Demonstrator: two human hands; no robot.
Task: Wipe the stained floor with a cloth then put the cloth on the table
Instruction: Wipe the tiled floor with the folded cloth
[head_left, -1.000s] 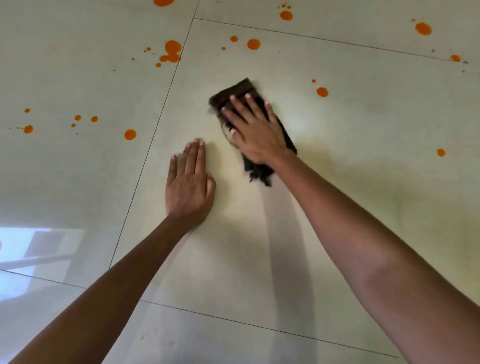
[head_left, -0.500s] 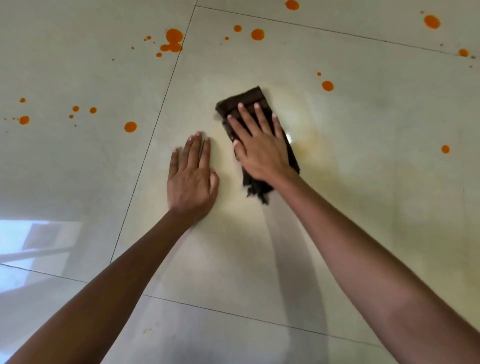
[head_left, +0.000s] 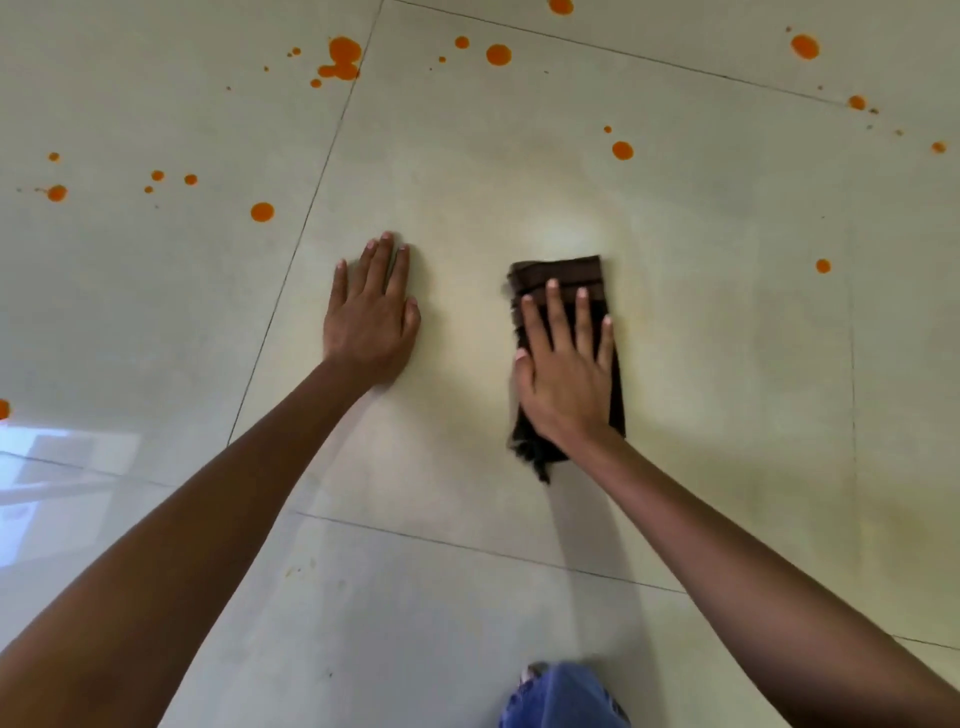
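Observation:
A folded dark brown cloth (head_left: 558, 273) lies flat on the pale tiled floor (head_left: 701, 338). My right hand (head_left: 566, 374) presses down on it, palm flat and fingers spread, covering most of its middle. My left hand (head_left: 371, 317) rests flat on the bare tile to the left of the cloth, holding nothing. Orange stains dot the floor: a drop (head_left: 262, 212) left of my left hand, a cluster (head_left: 340, 60) at the top left, one drop (head_left: 622, 150) above the cloth. A faint yellowish smear shows on the tile around the cloth. No table is in view.
More orange drops lie at the far left (head_left: 57, 193), top right (head_left: 805, 47) and right (head_left: 823, 266). A knee in blue denim (head_left: 563, 696) shows at the bottom edge. A bright window reflection (head_left: 67, 467) shines on the floor at the left.
My right hand has dragged the cloth toward me and to the right, and turned it straighter. The view has shifted so the knee is now visible. My left hand stays planted.

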